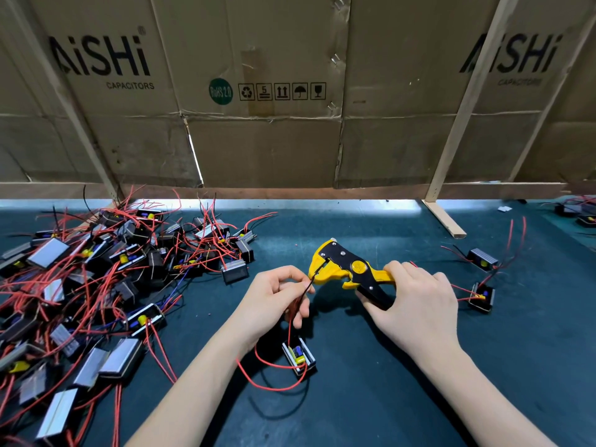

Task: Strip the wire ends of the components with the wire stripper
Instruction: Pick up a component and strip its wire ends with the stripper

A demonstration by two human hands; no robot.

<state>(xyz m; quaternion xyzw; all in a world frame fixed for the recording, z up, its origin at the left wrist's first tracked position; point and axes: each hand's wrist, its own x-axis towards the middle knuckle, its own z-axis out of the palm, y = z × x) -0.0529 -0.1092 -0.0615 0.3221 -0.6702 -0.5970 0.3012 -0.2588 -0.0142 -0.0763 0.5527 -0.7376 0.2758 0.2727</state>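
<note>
My right hand point(416, 301) grips the handles of a yellow and black wire stripper point(348, 269), whose jaws point left. My left hand point(274, 295) pinches the red and black wires point(292, 312) of a small component point(299, 356) and holds their ends in the stripper's jaws. That component lies on the dark green mat point(371, 382) between my forearms, with a red wire looping out from it.
A big tangled pile of components with red wires point(96, 285) fills the left of the mat. Two single components point(482, 296) point(482, 259) lie to the right. A cardboard wall point(258, 91) with wooden struts stands behind; a wooden foot point(443, 219) rests on the mat.
</note>
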